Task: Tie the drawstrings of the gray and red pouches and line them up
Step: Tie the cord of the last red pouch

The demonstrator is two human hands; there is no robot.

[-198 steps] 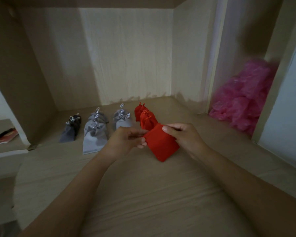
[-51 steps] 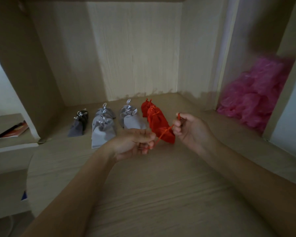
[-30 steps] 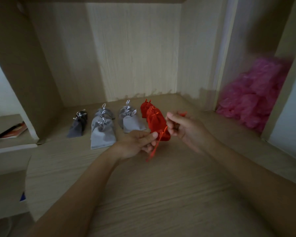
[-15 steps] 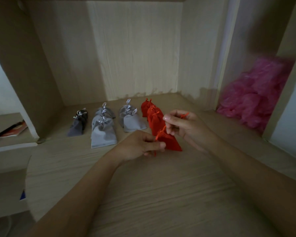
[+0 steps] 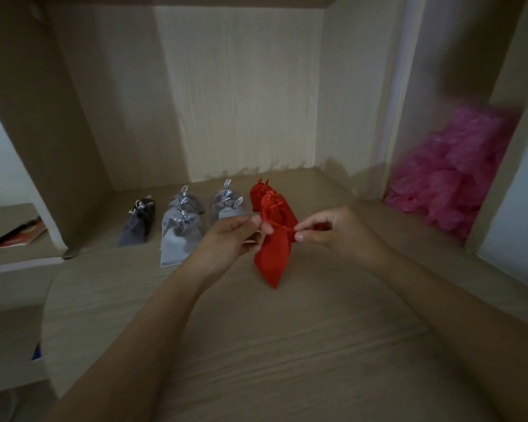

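Observation:
A red pouch (image 5: 273, 257) hangs between my hands with its lower corner near the wooden shelf (image 5: 256, 345). My left hand (image 5: 235, 239) pinches one end of its red drawstring (image 5: 279, 226) and my right hand (image 5: 333, 229) pinches the other end, the cord stretched between them. Behind stand two tied red pouches (image 5: 267, 199) in a column. To their left are light gray pouches (image 5: 180, 236) with silver cords in two columns, and a dark gray pouch (image 5: 137, 223) furthest left.
Crumpled pink plastic (image 5: 457, 175) fills the compartment on the right behind an upright divider (image 5: 393, 117). A lower shelf on the left holds a red book (image 5: 22, 236). Walls close the back and left of the shelf.
My hands have drawn apart and pulled the drawstring taut sideways. The red pouch has lifted and now hangs lengthwise below the cord, further from the row than half a second ago.

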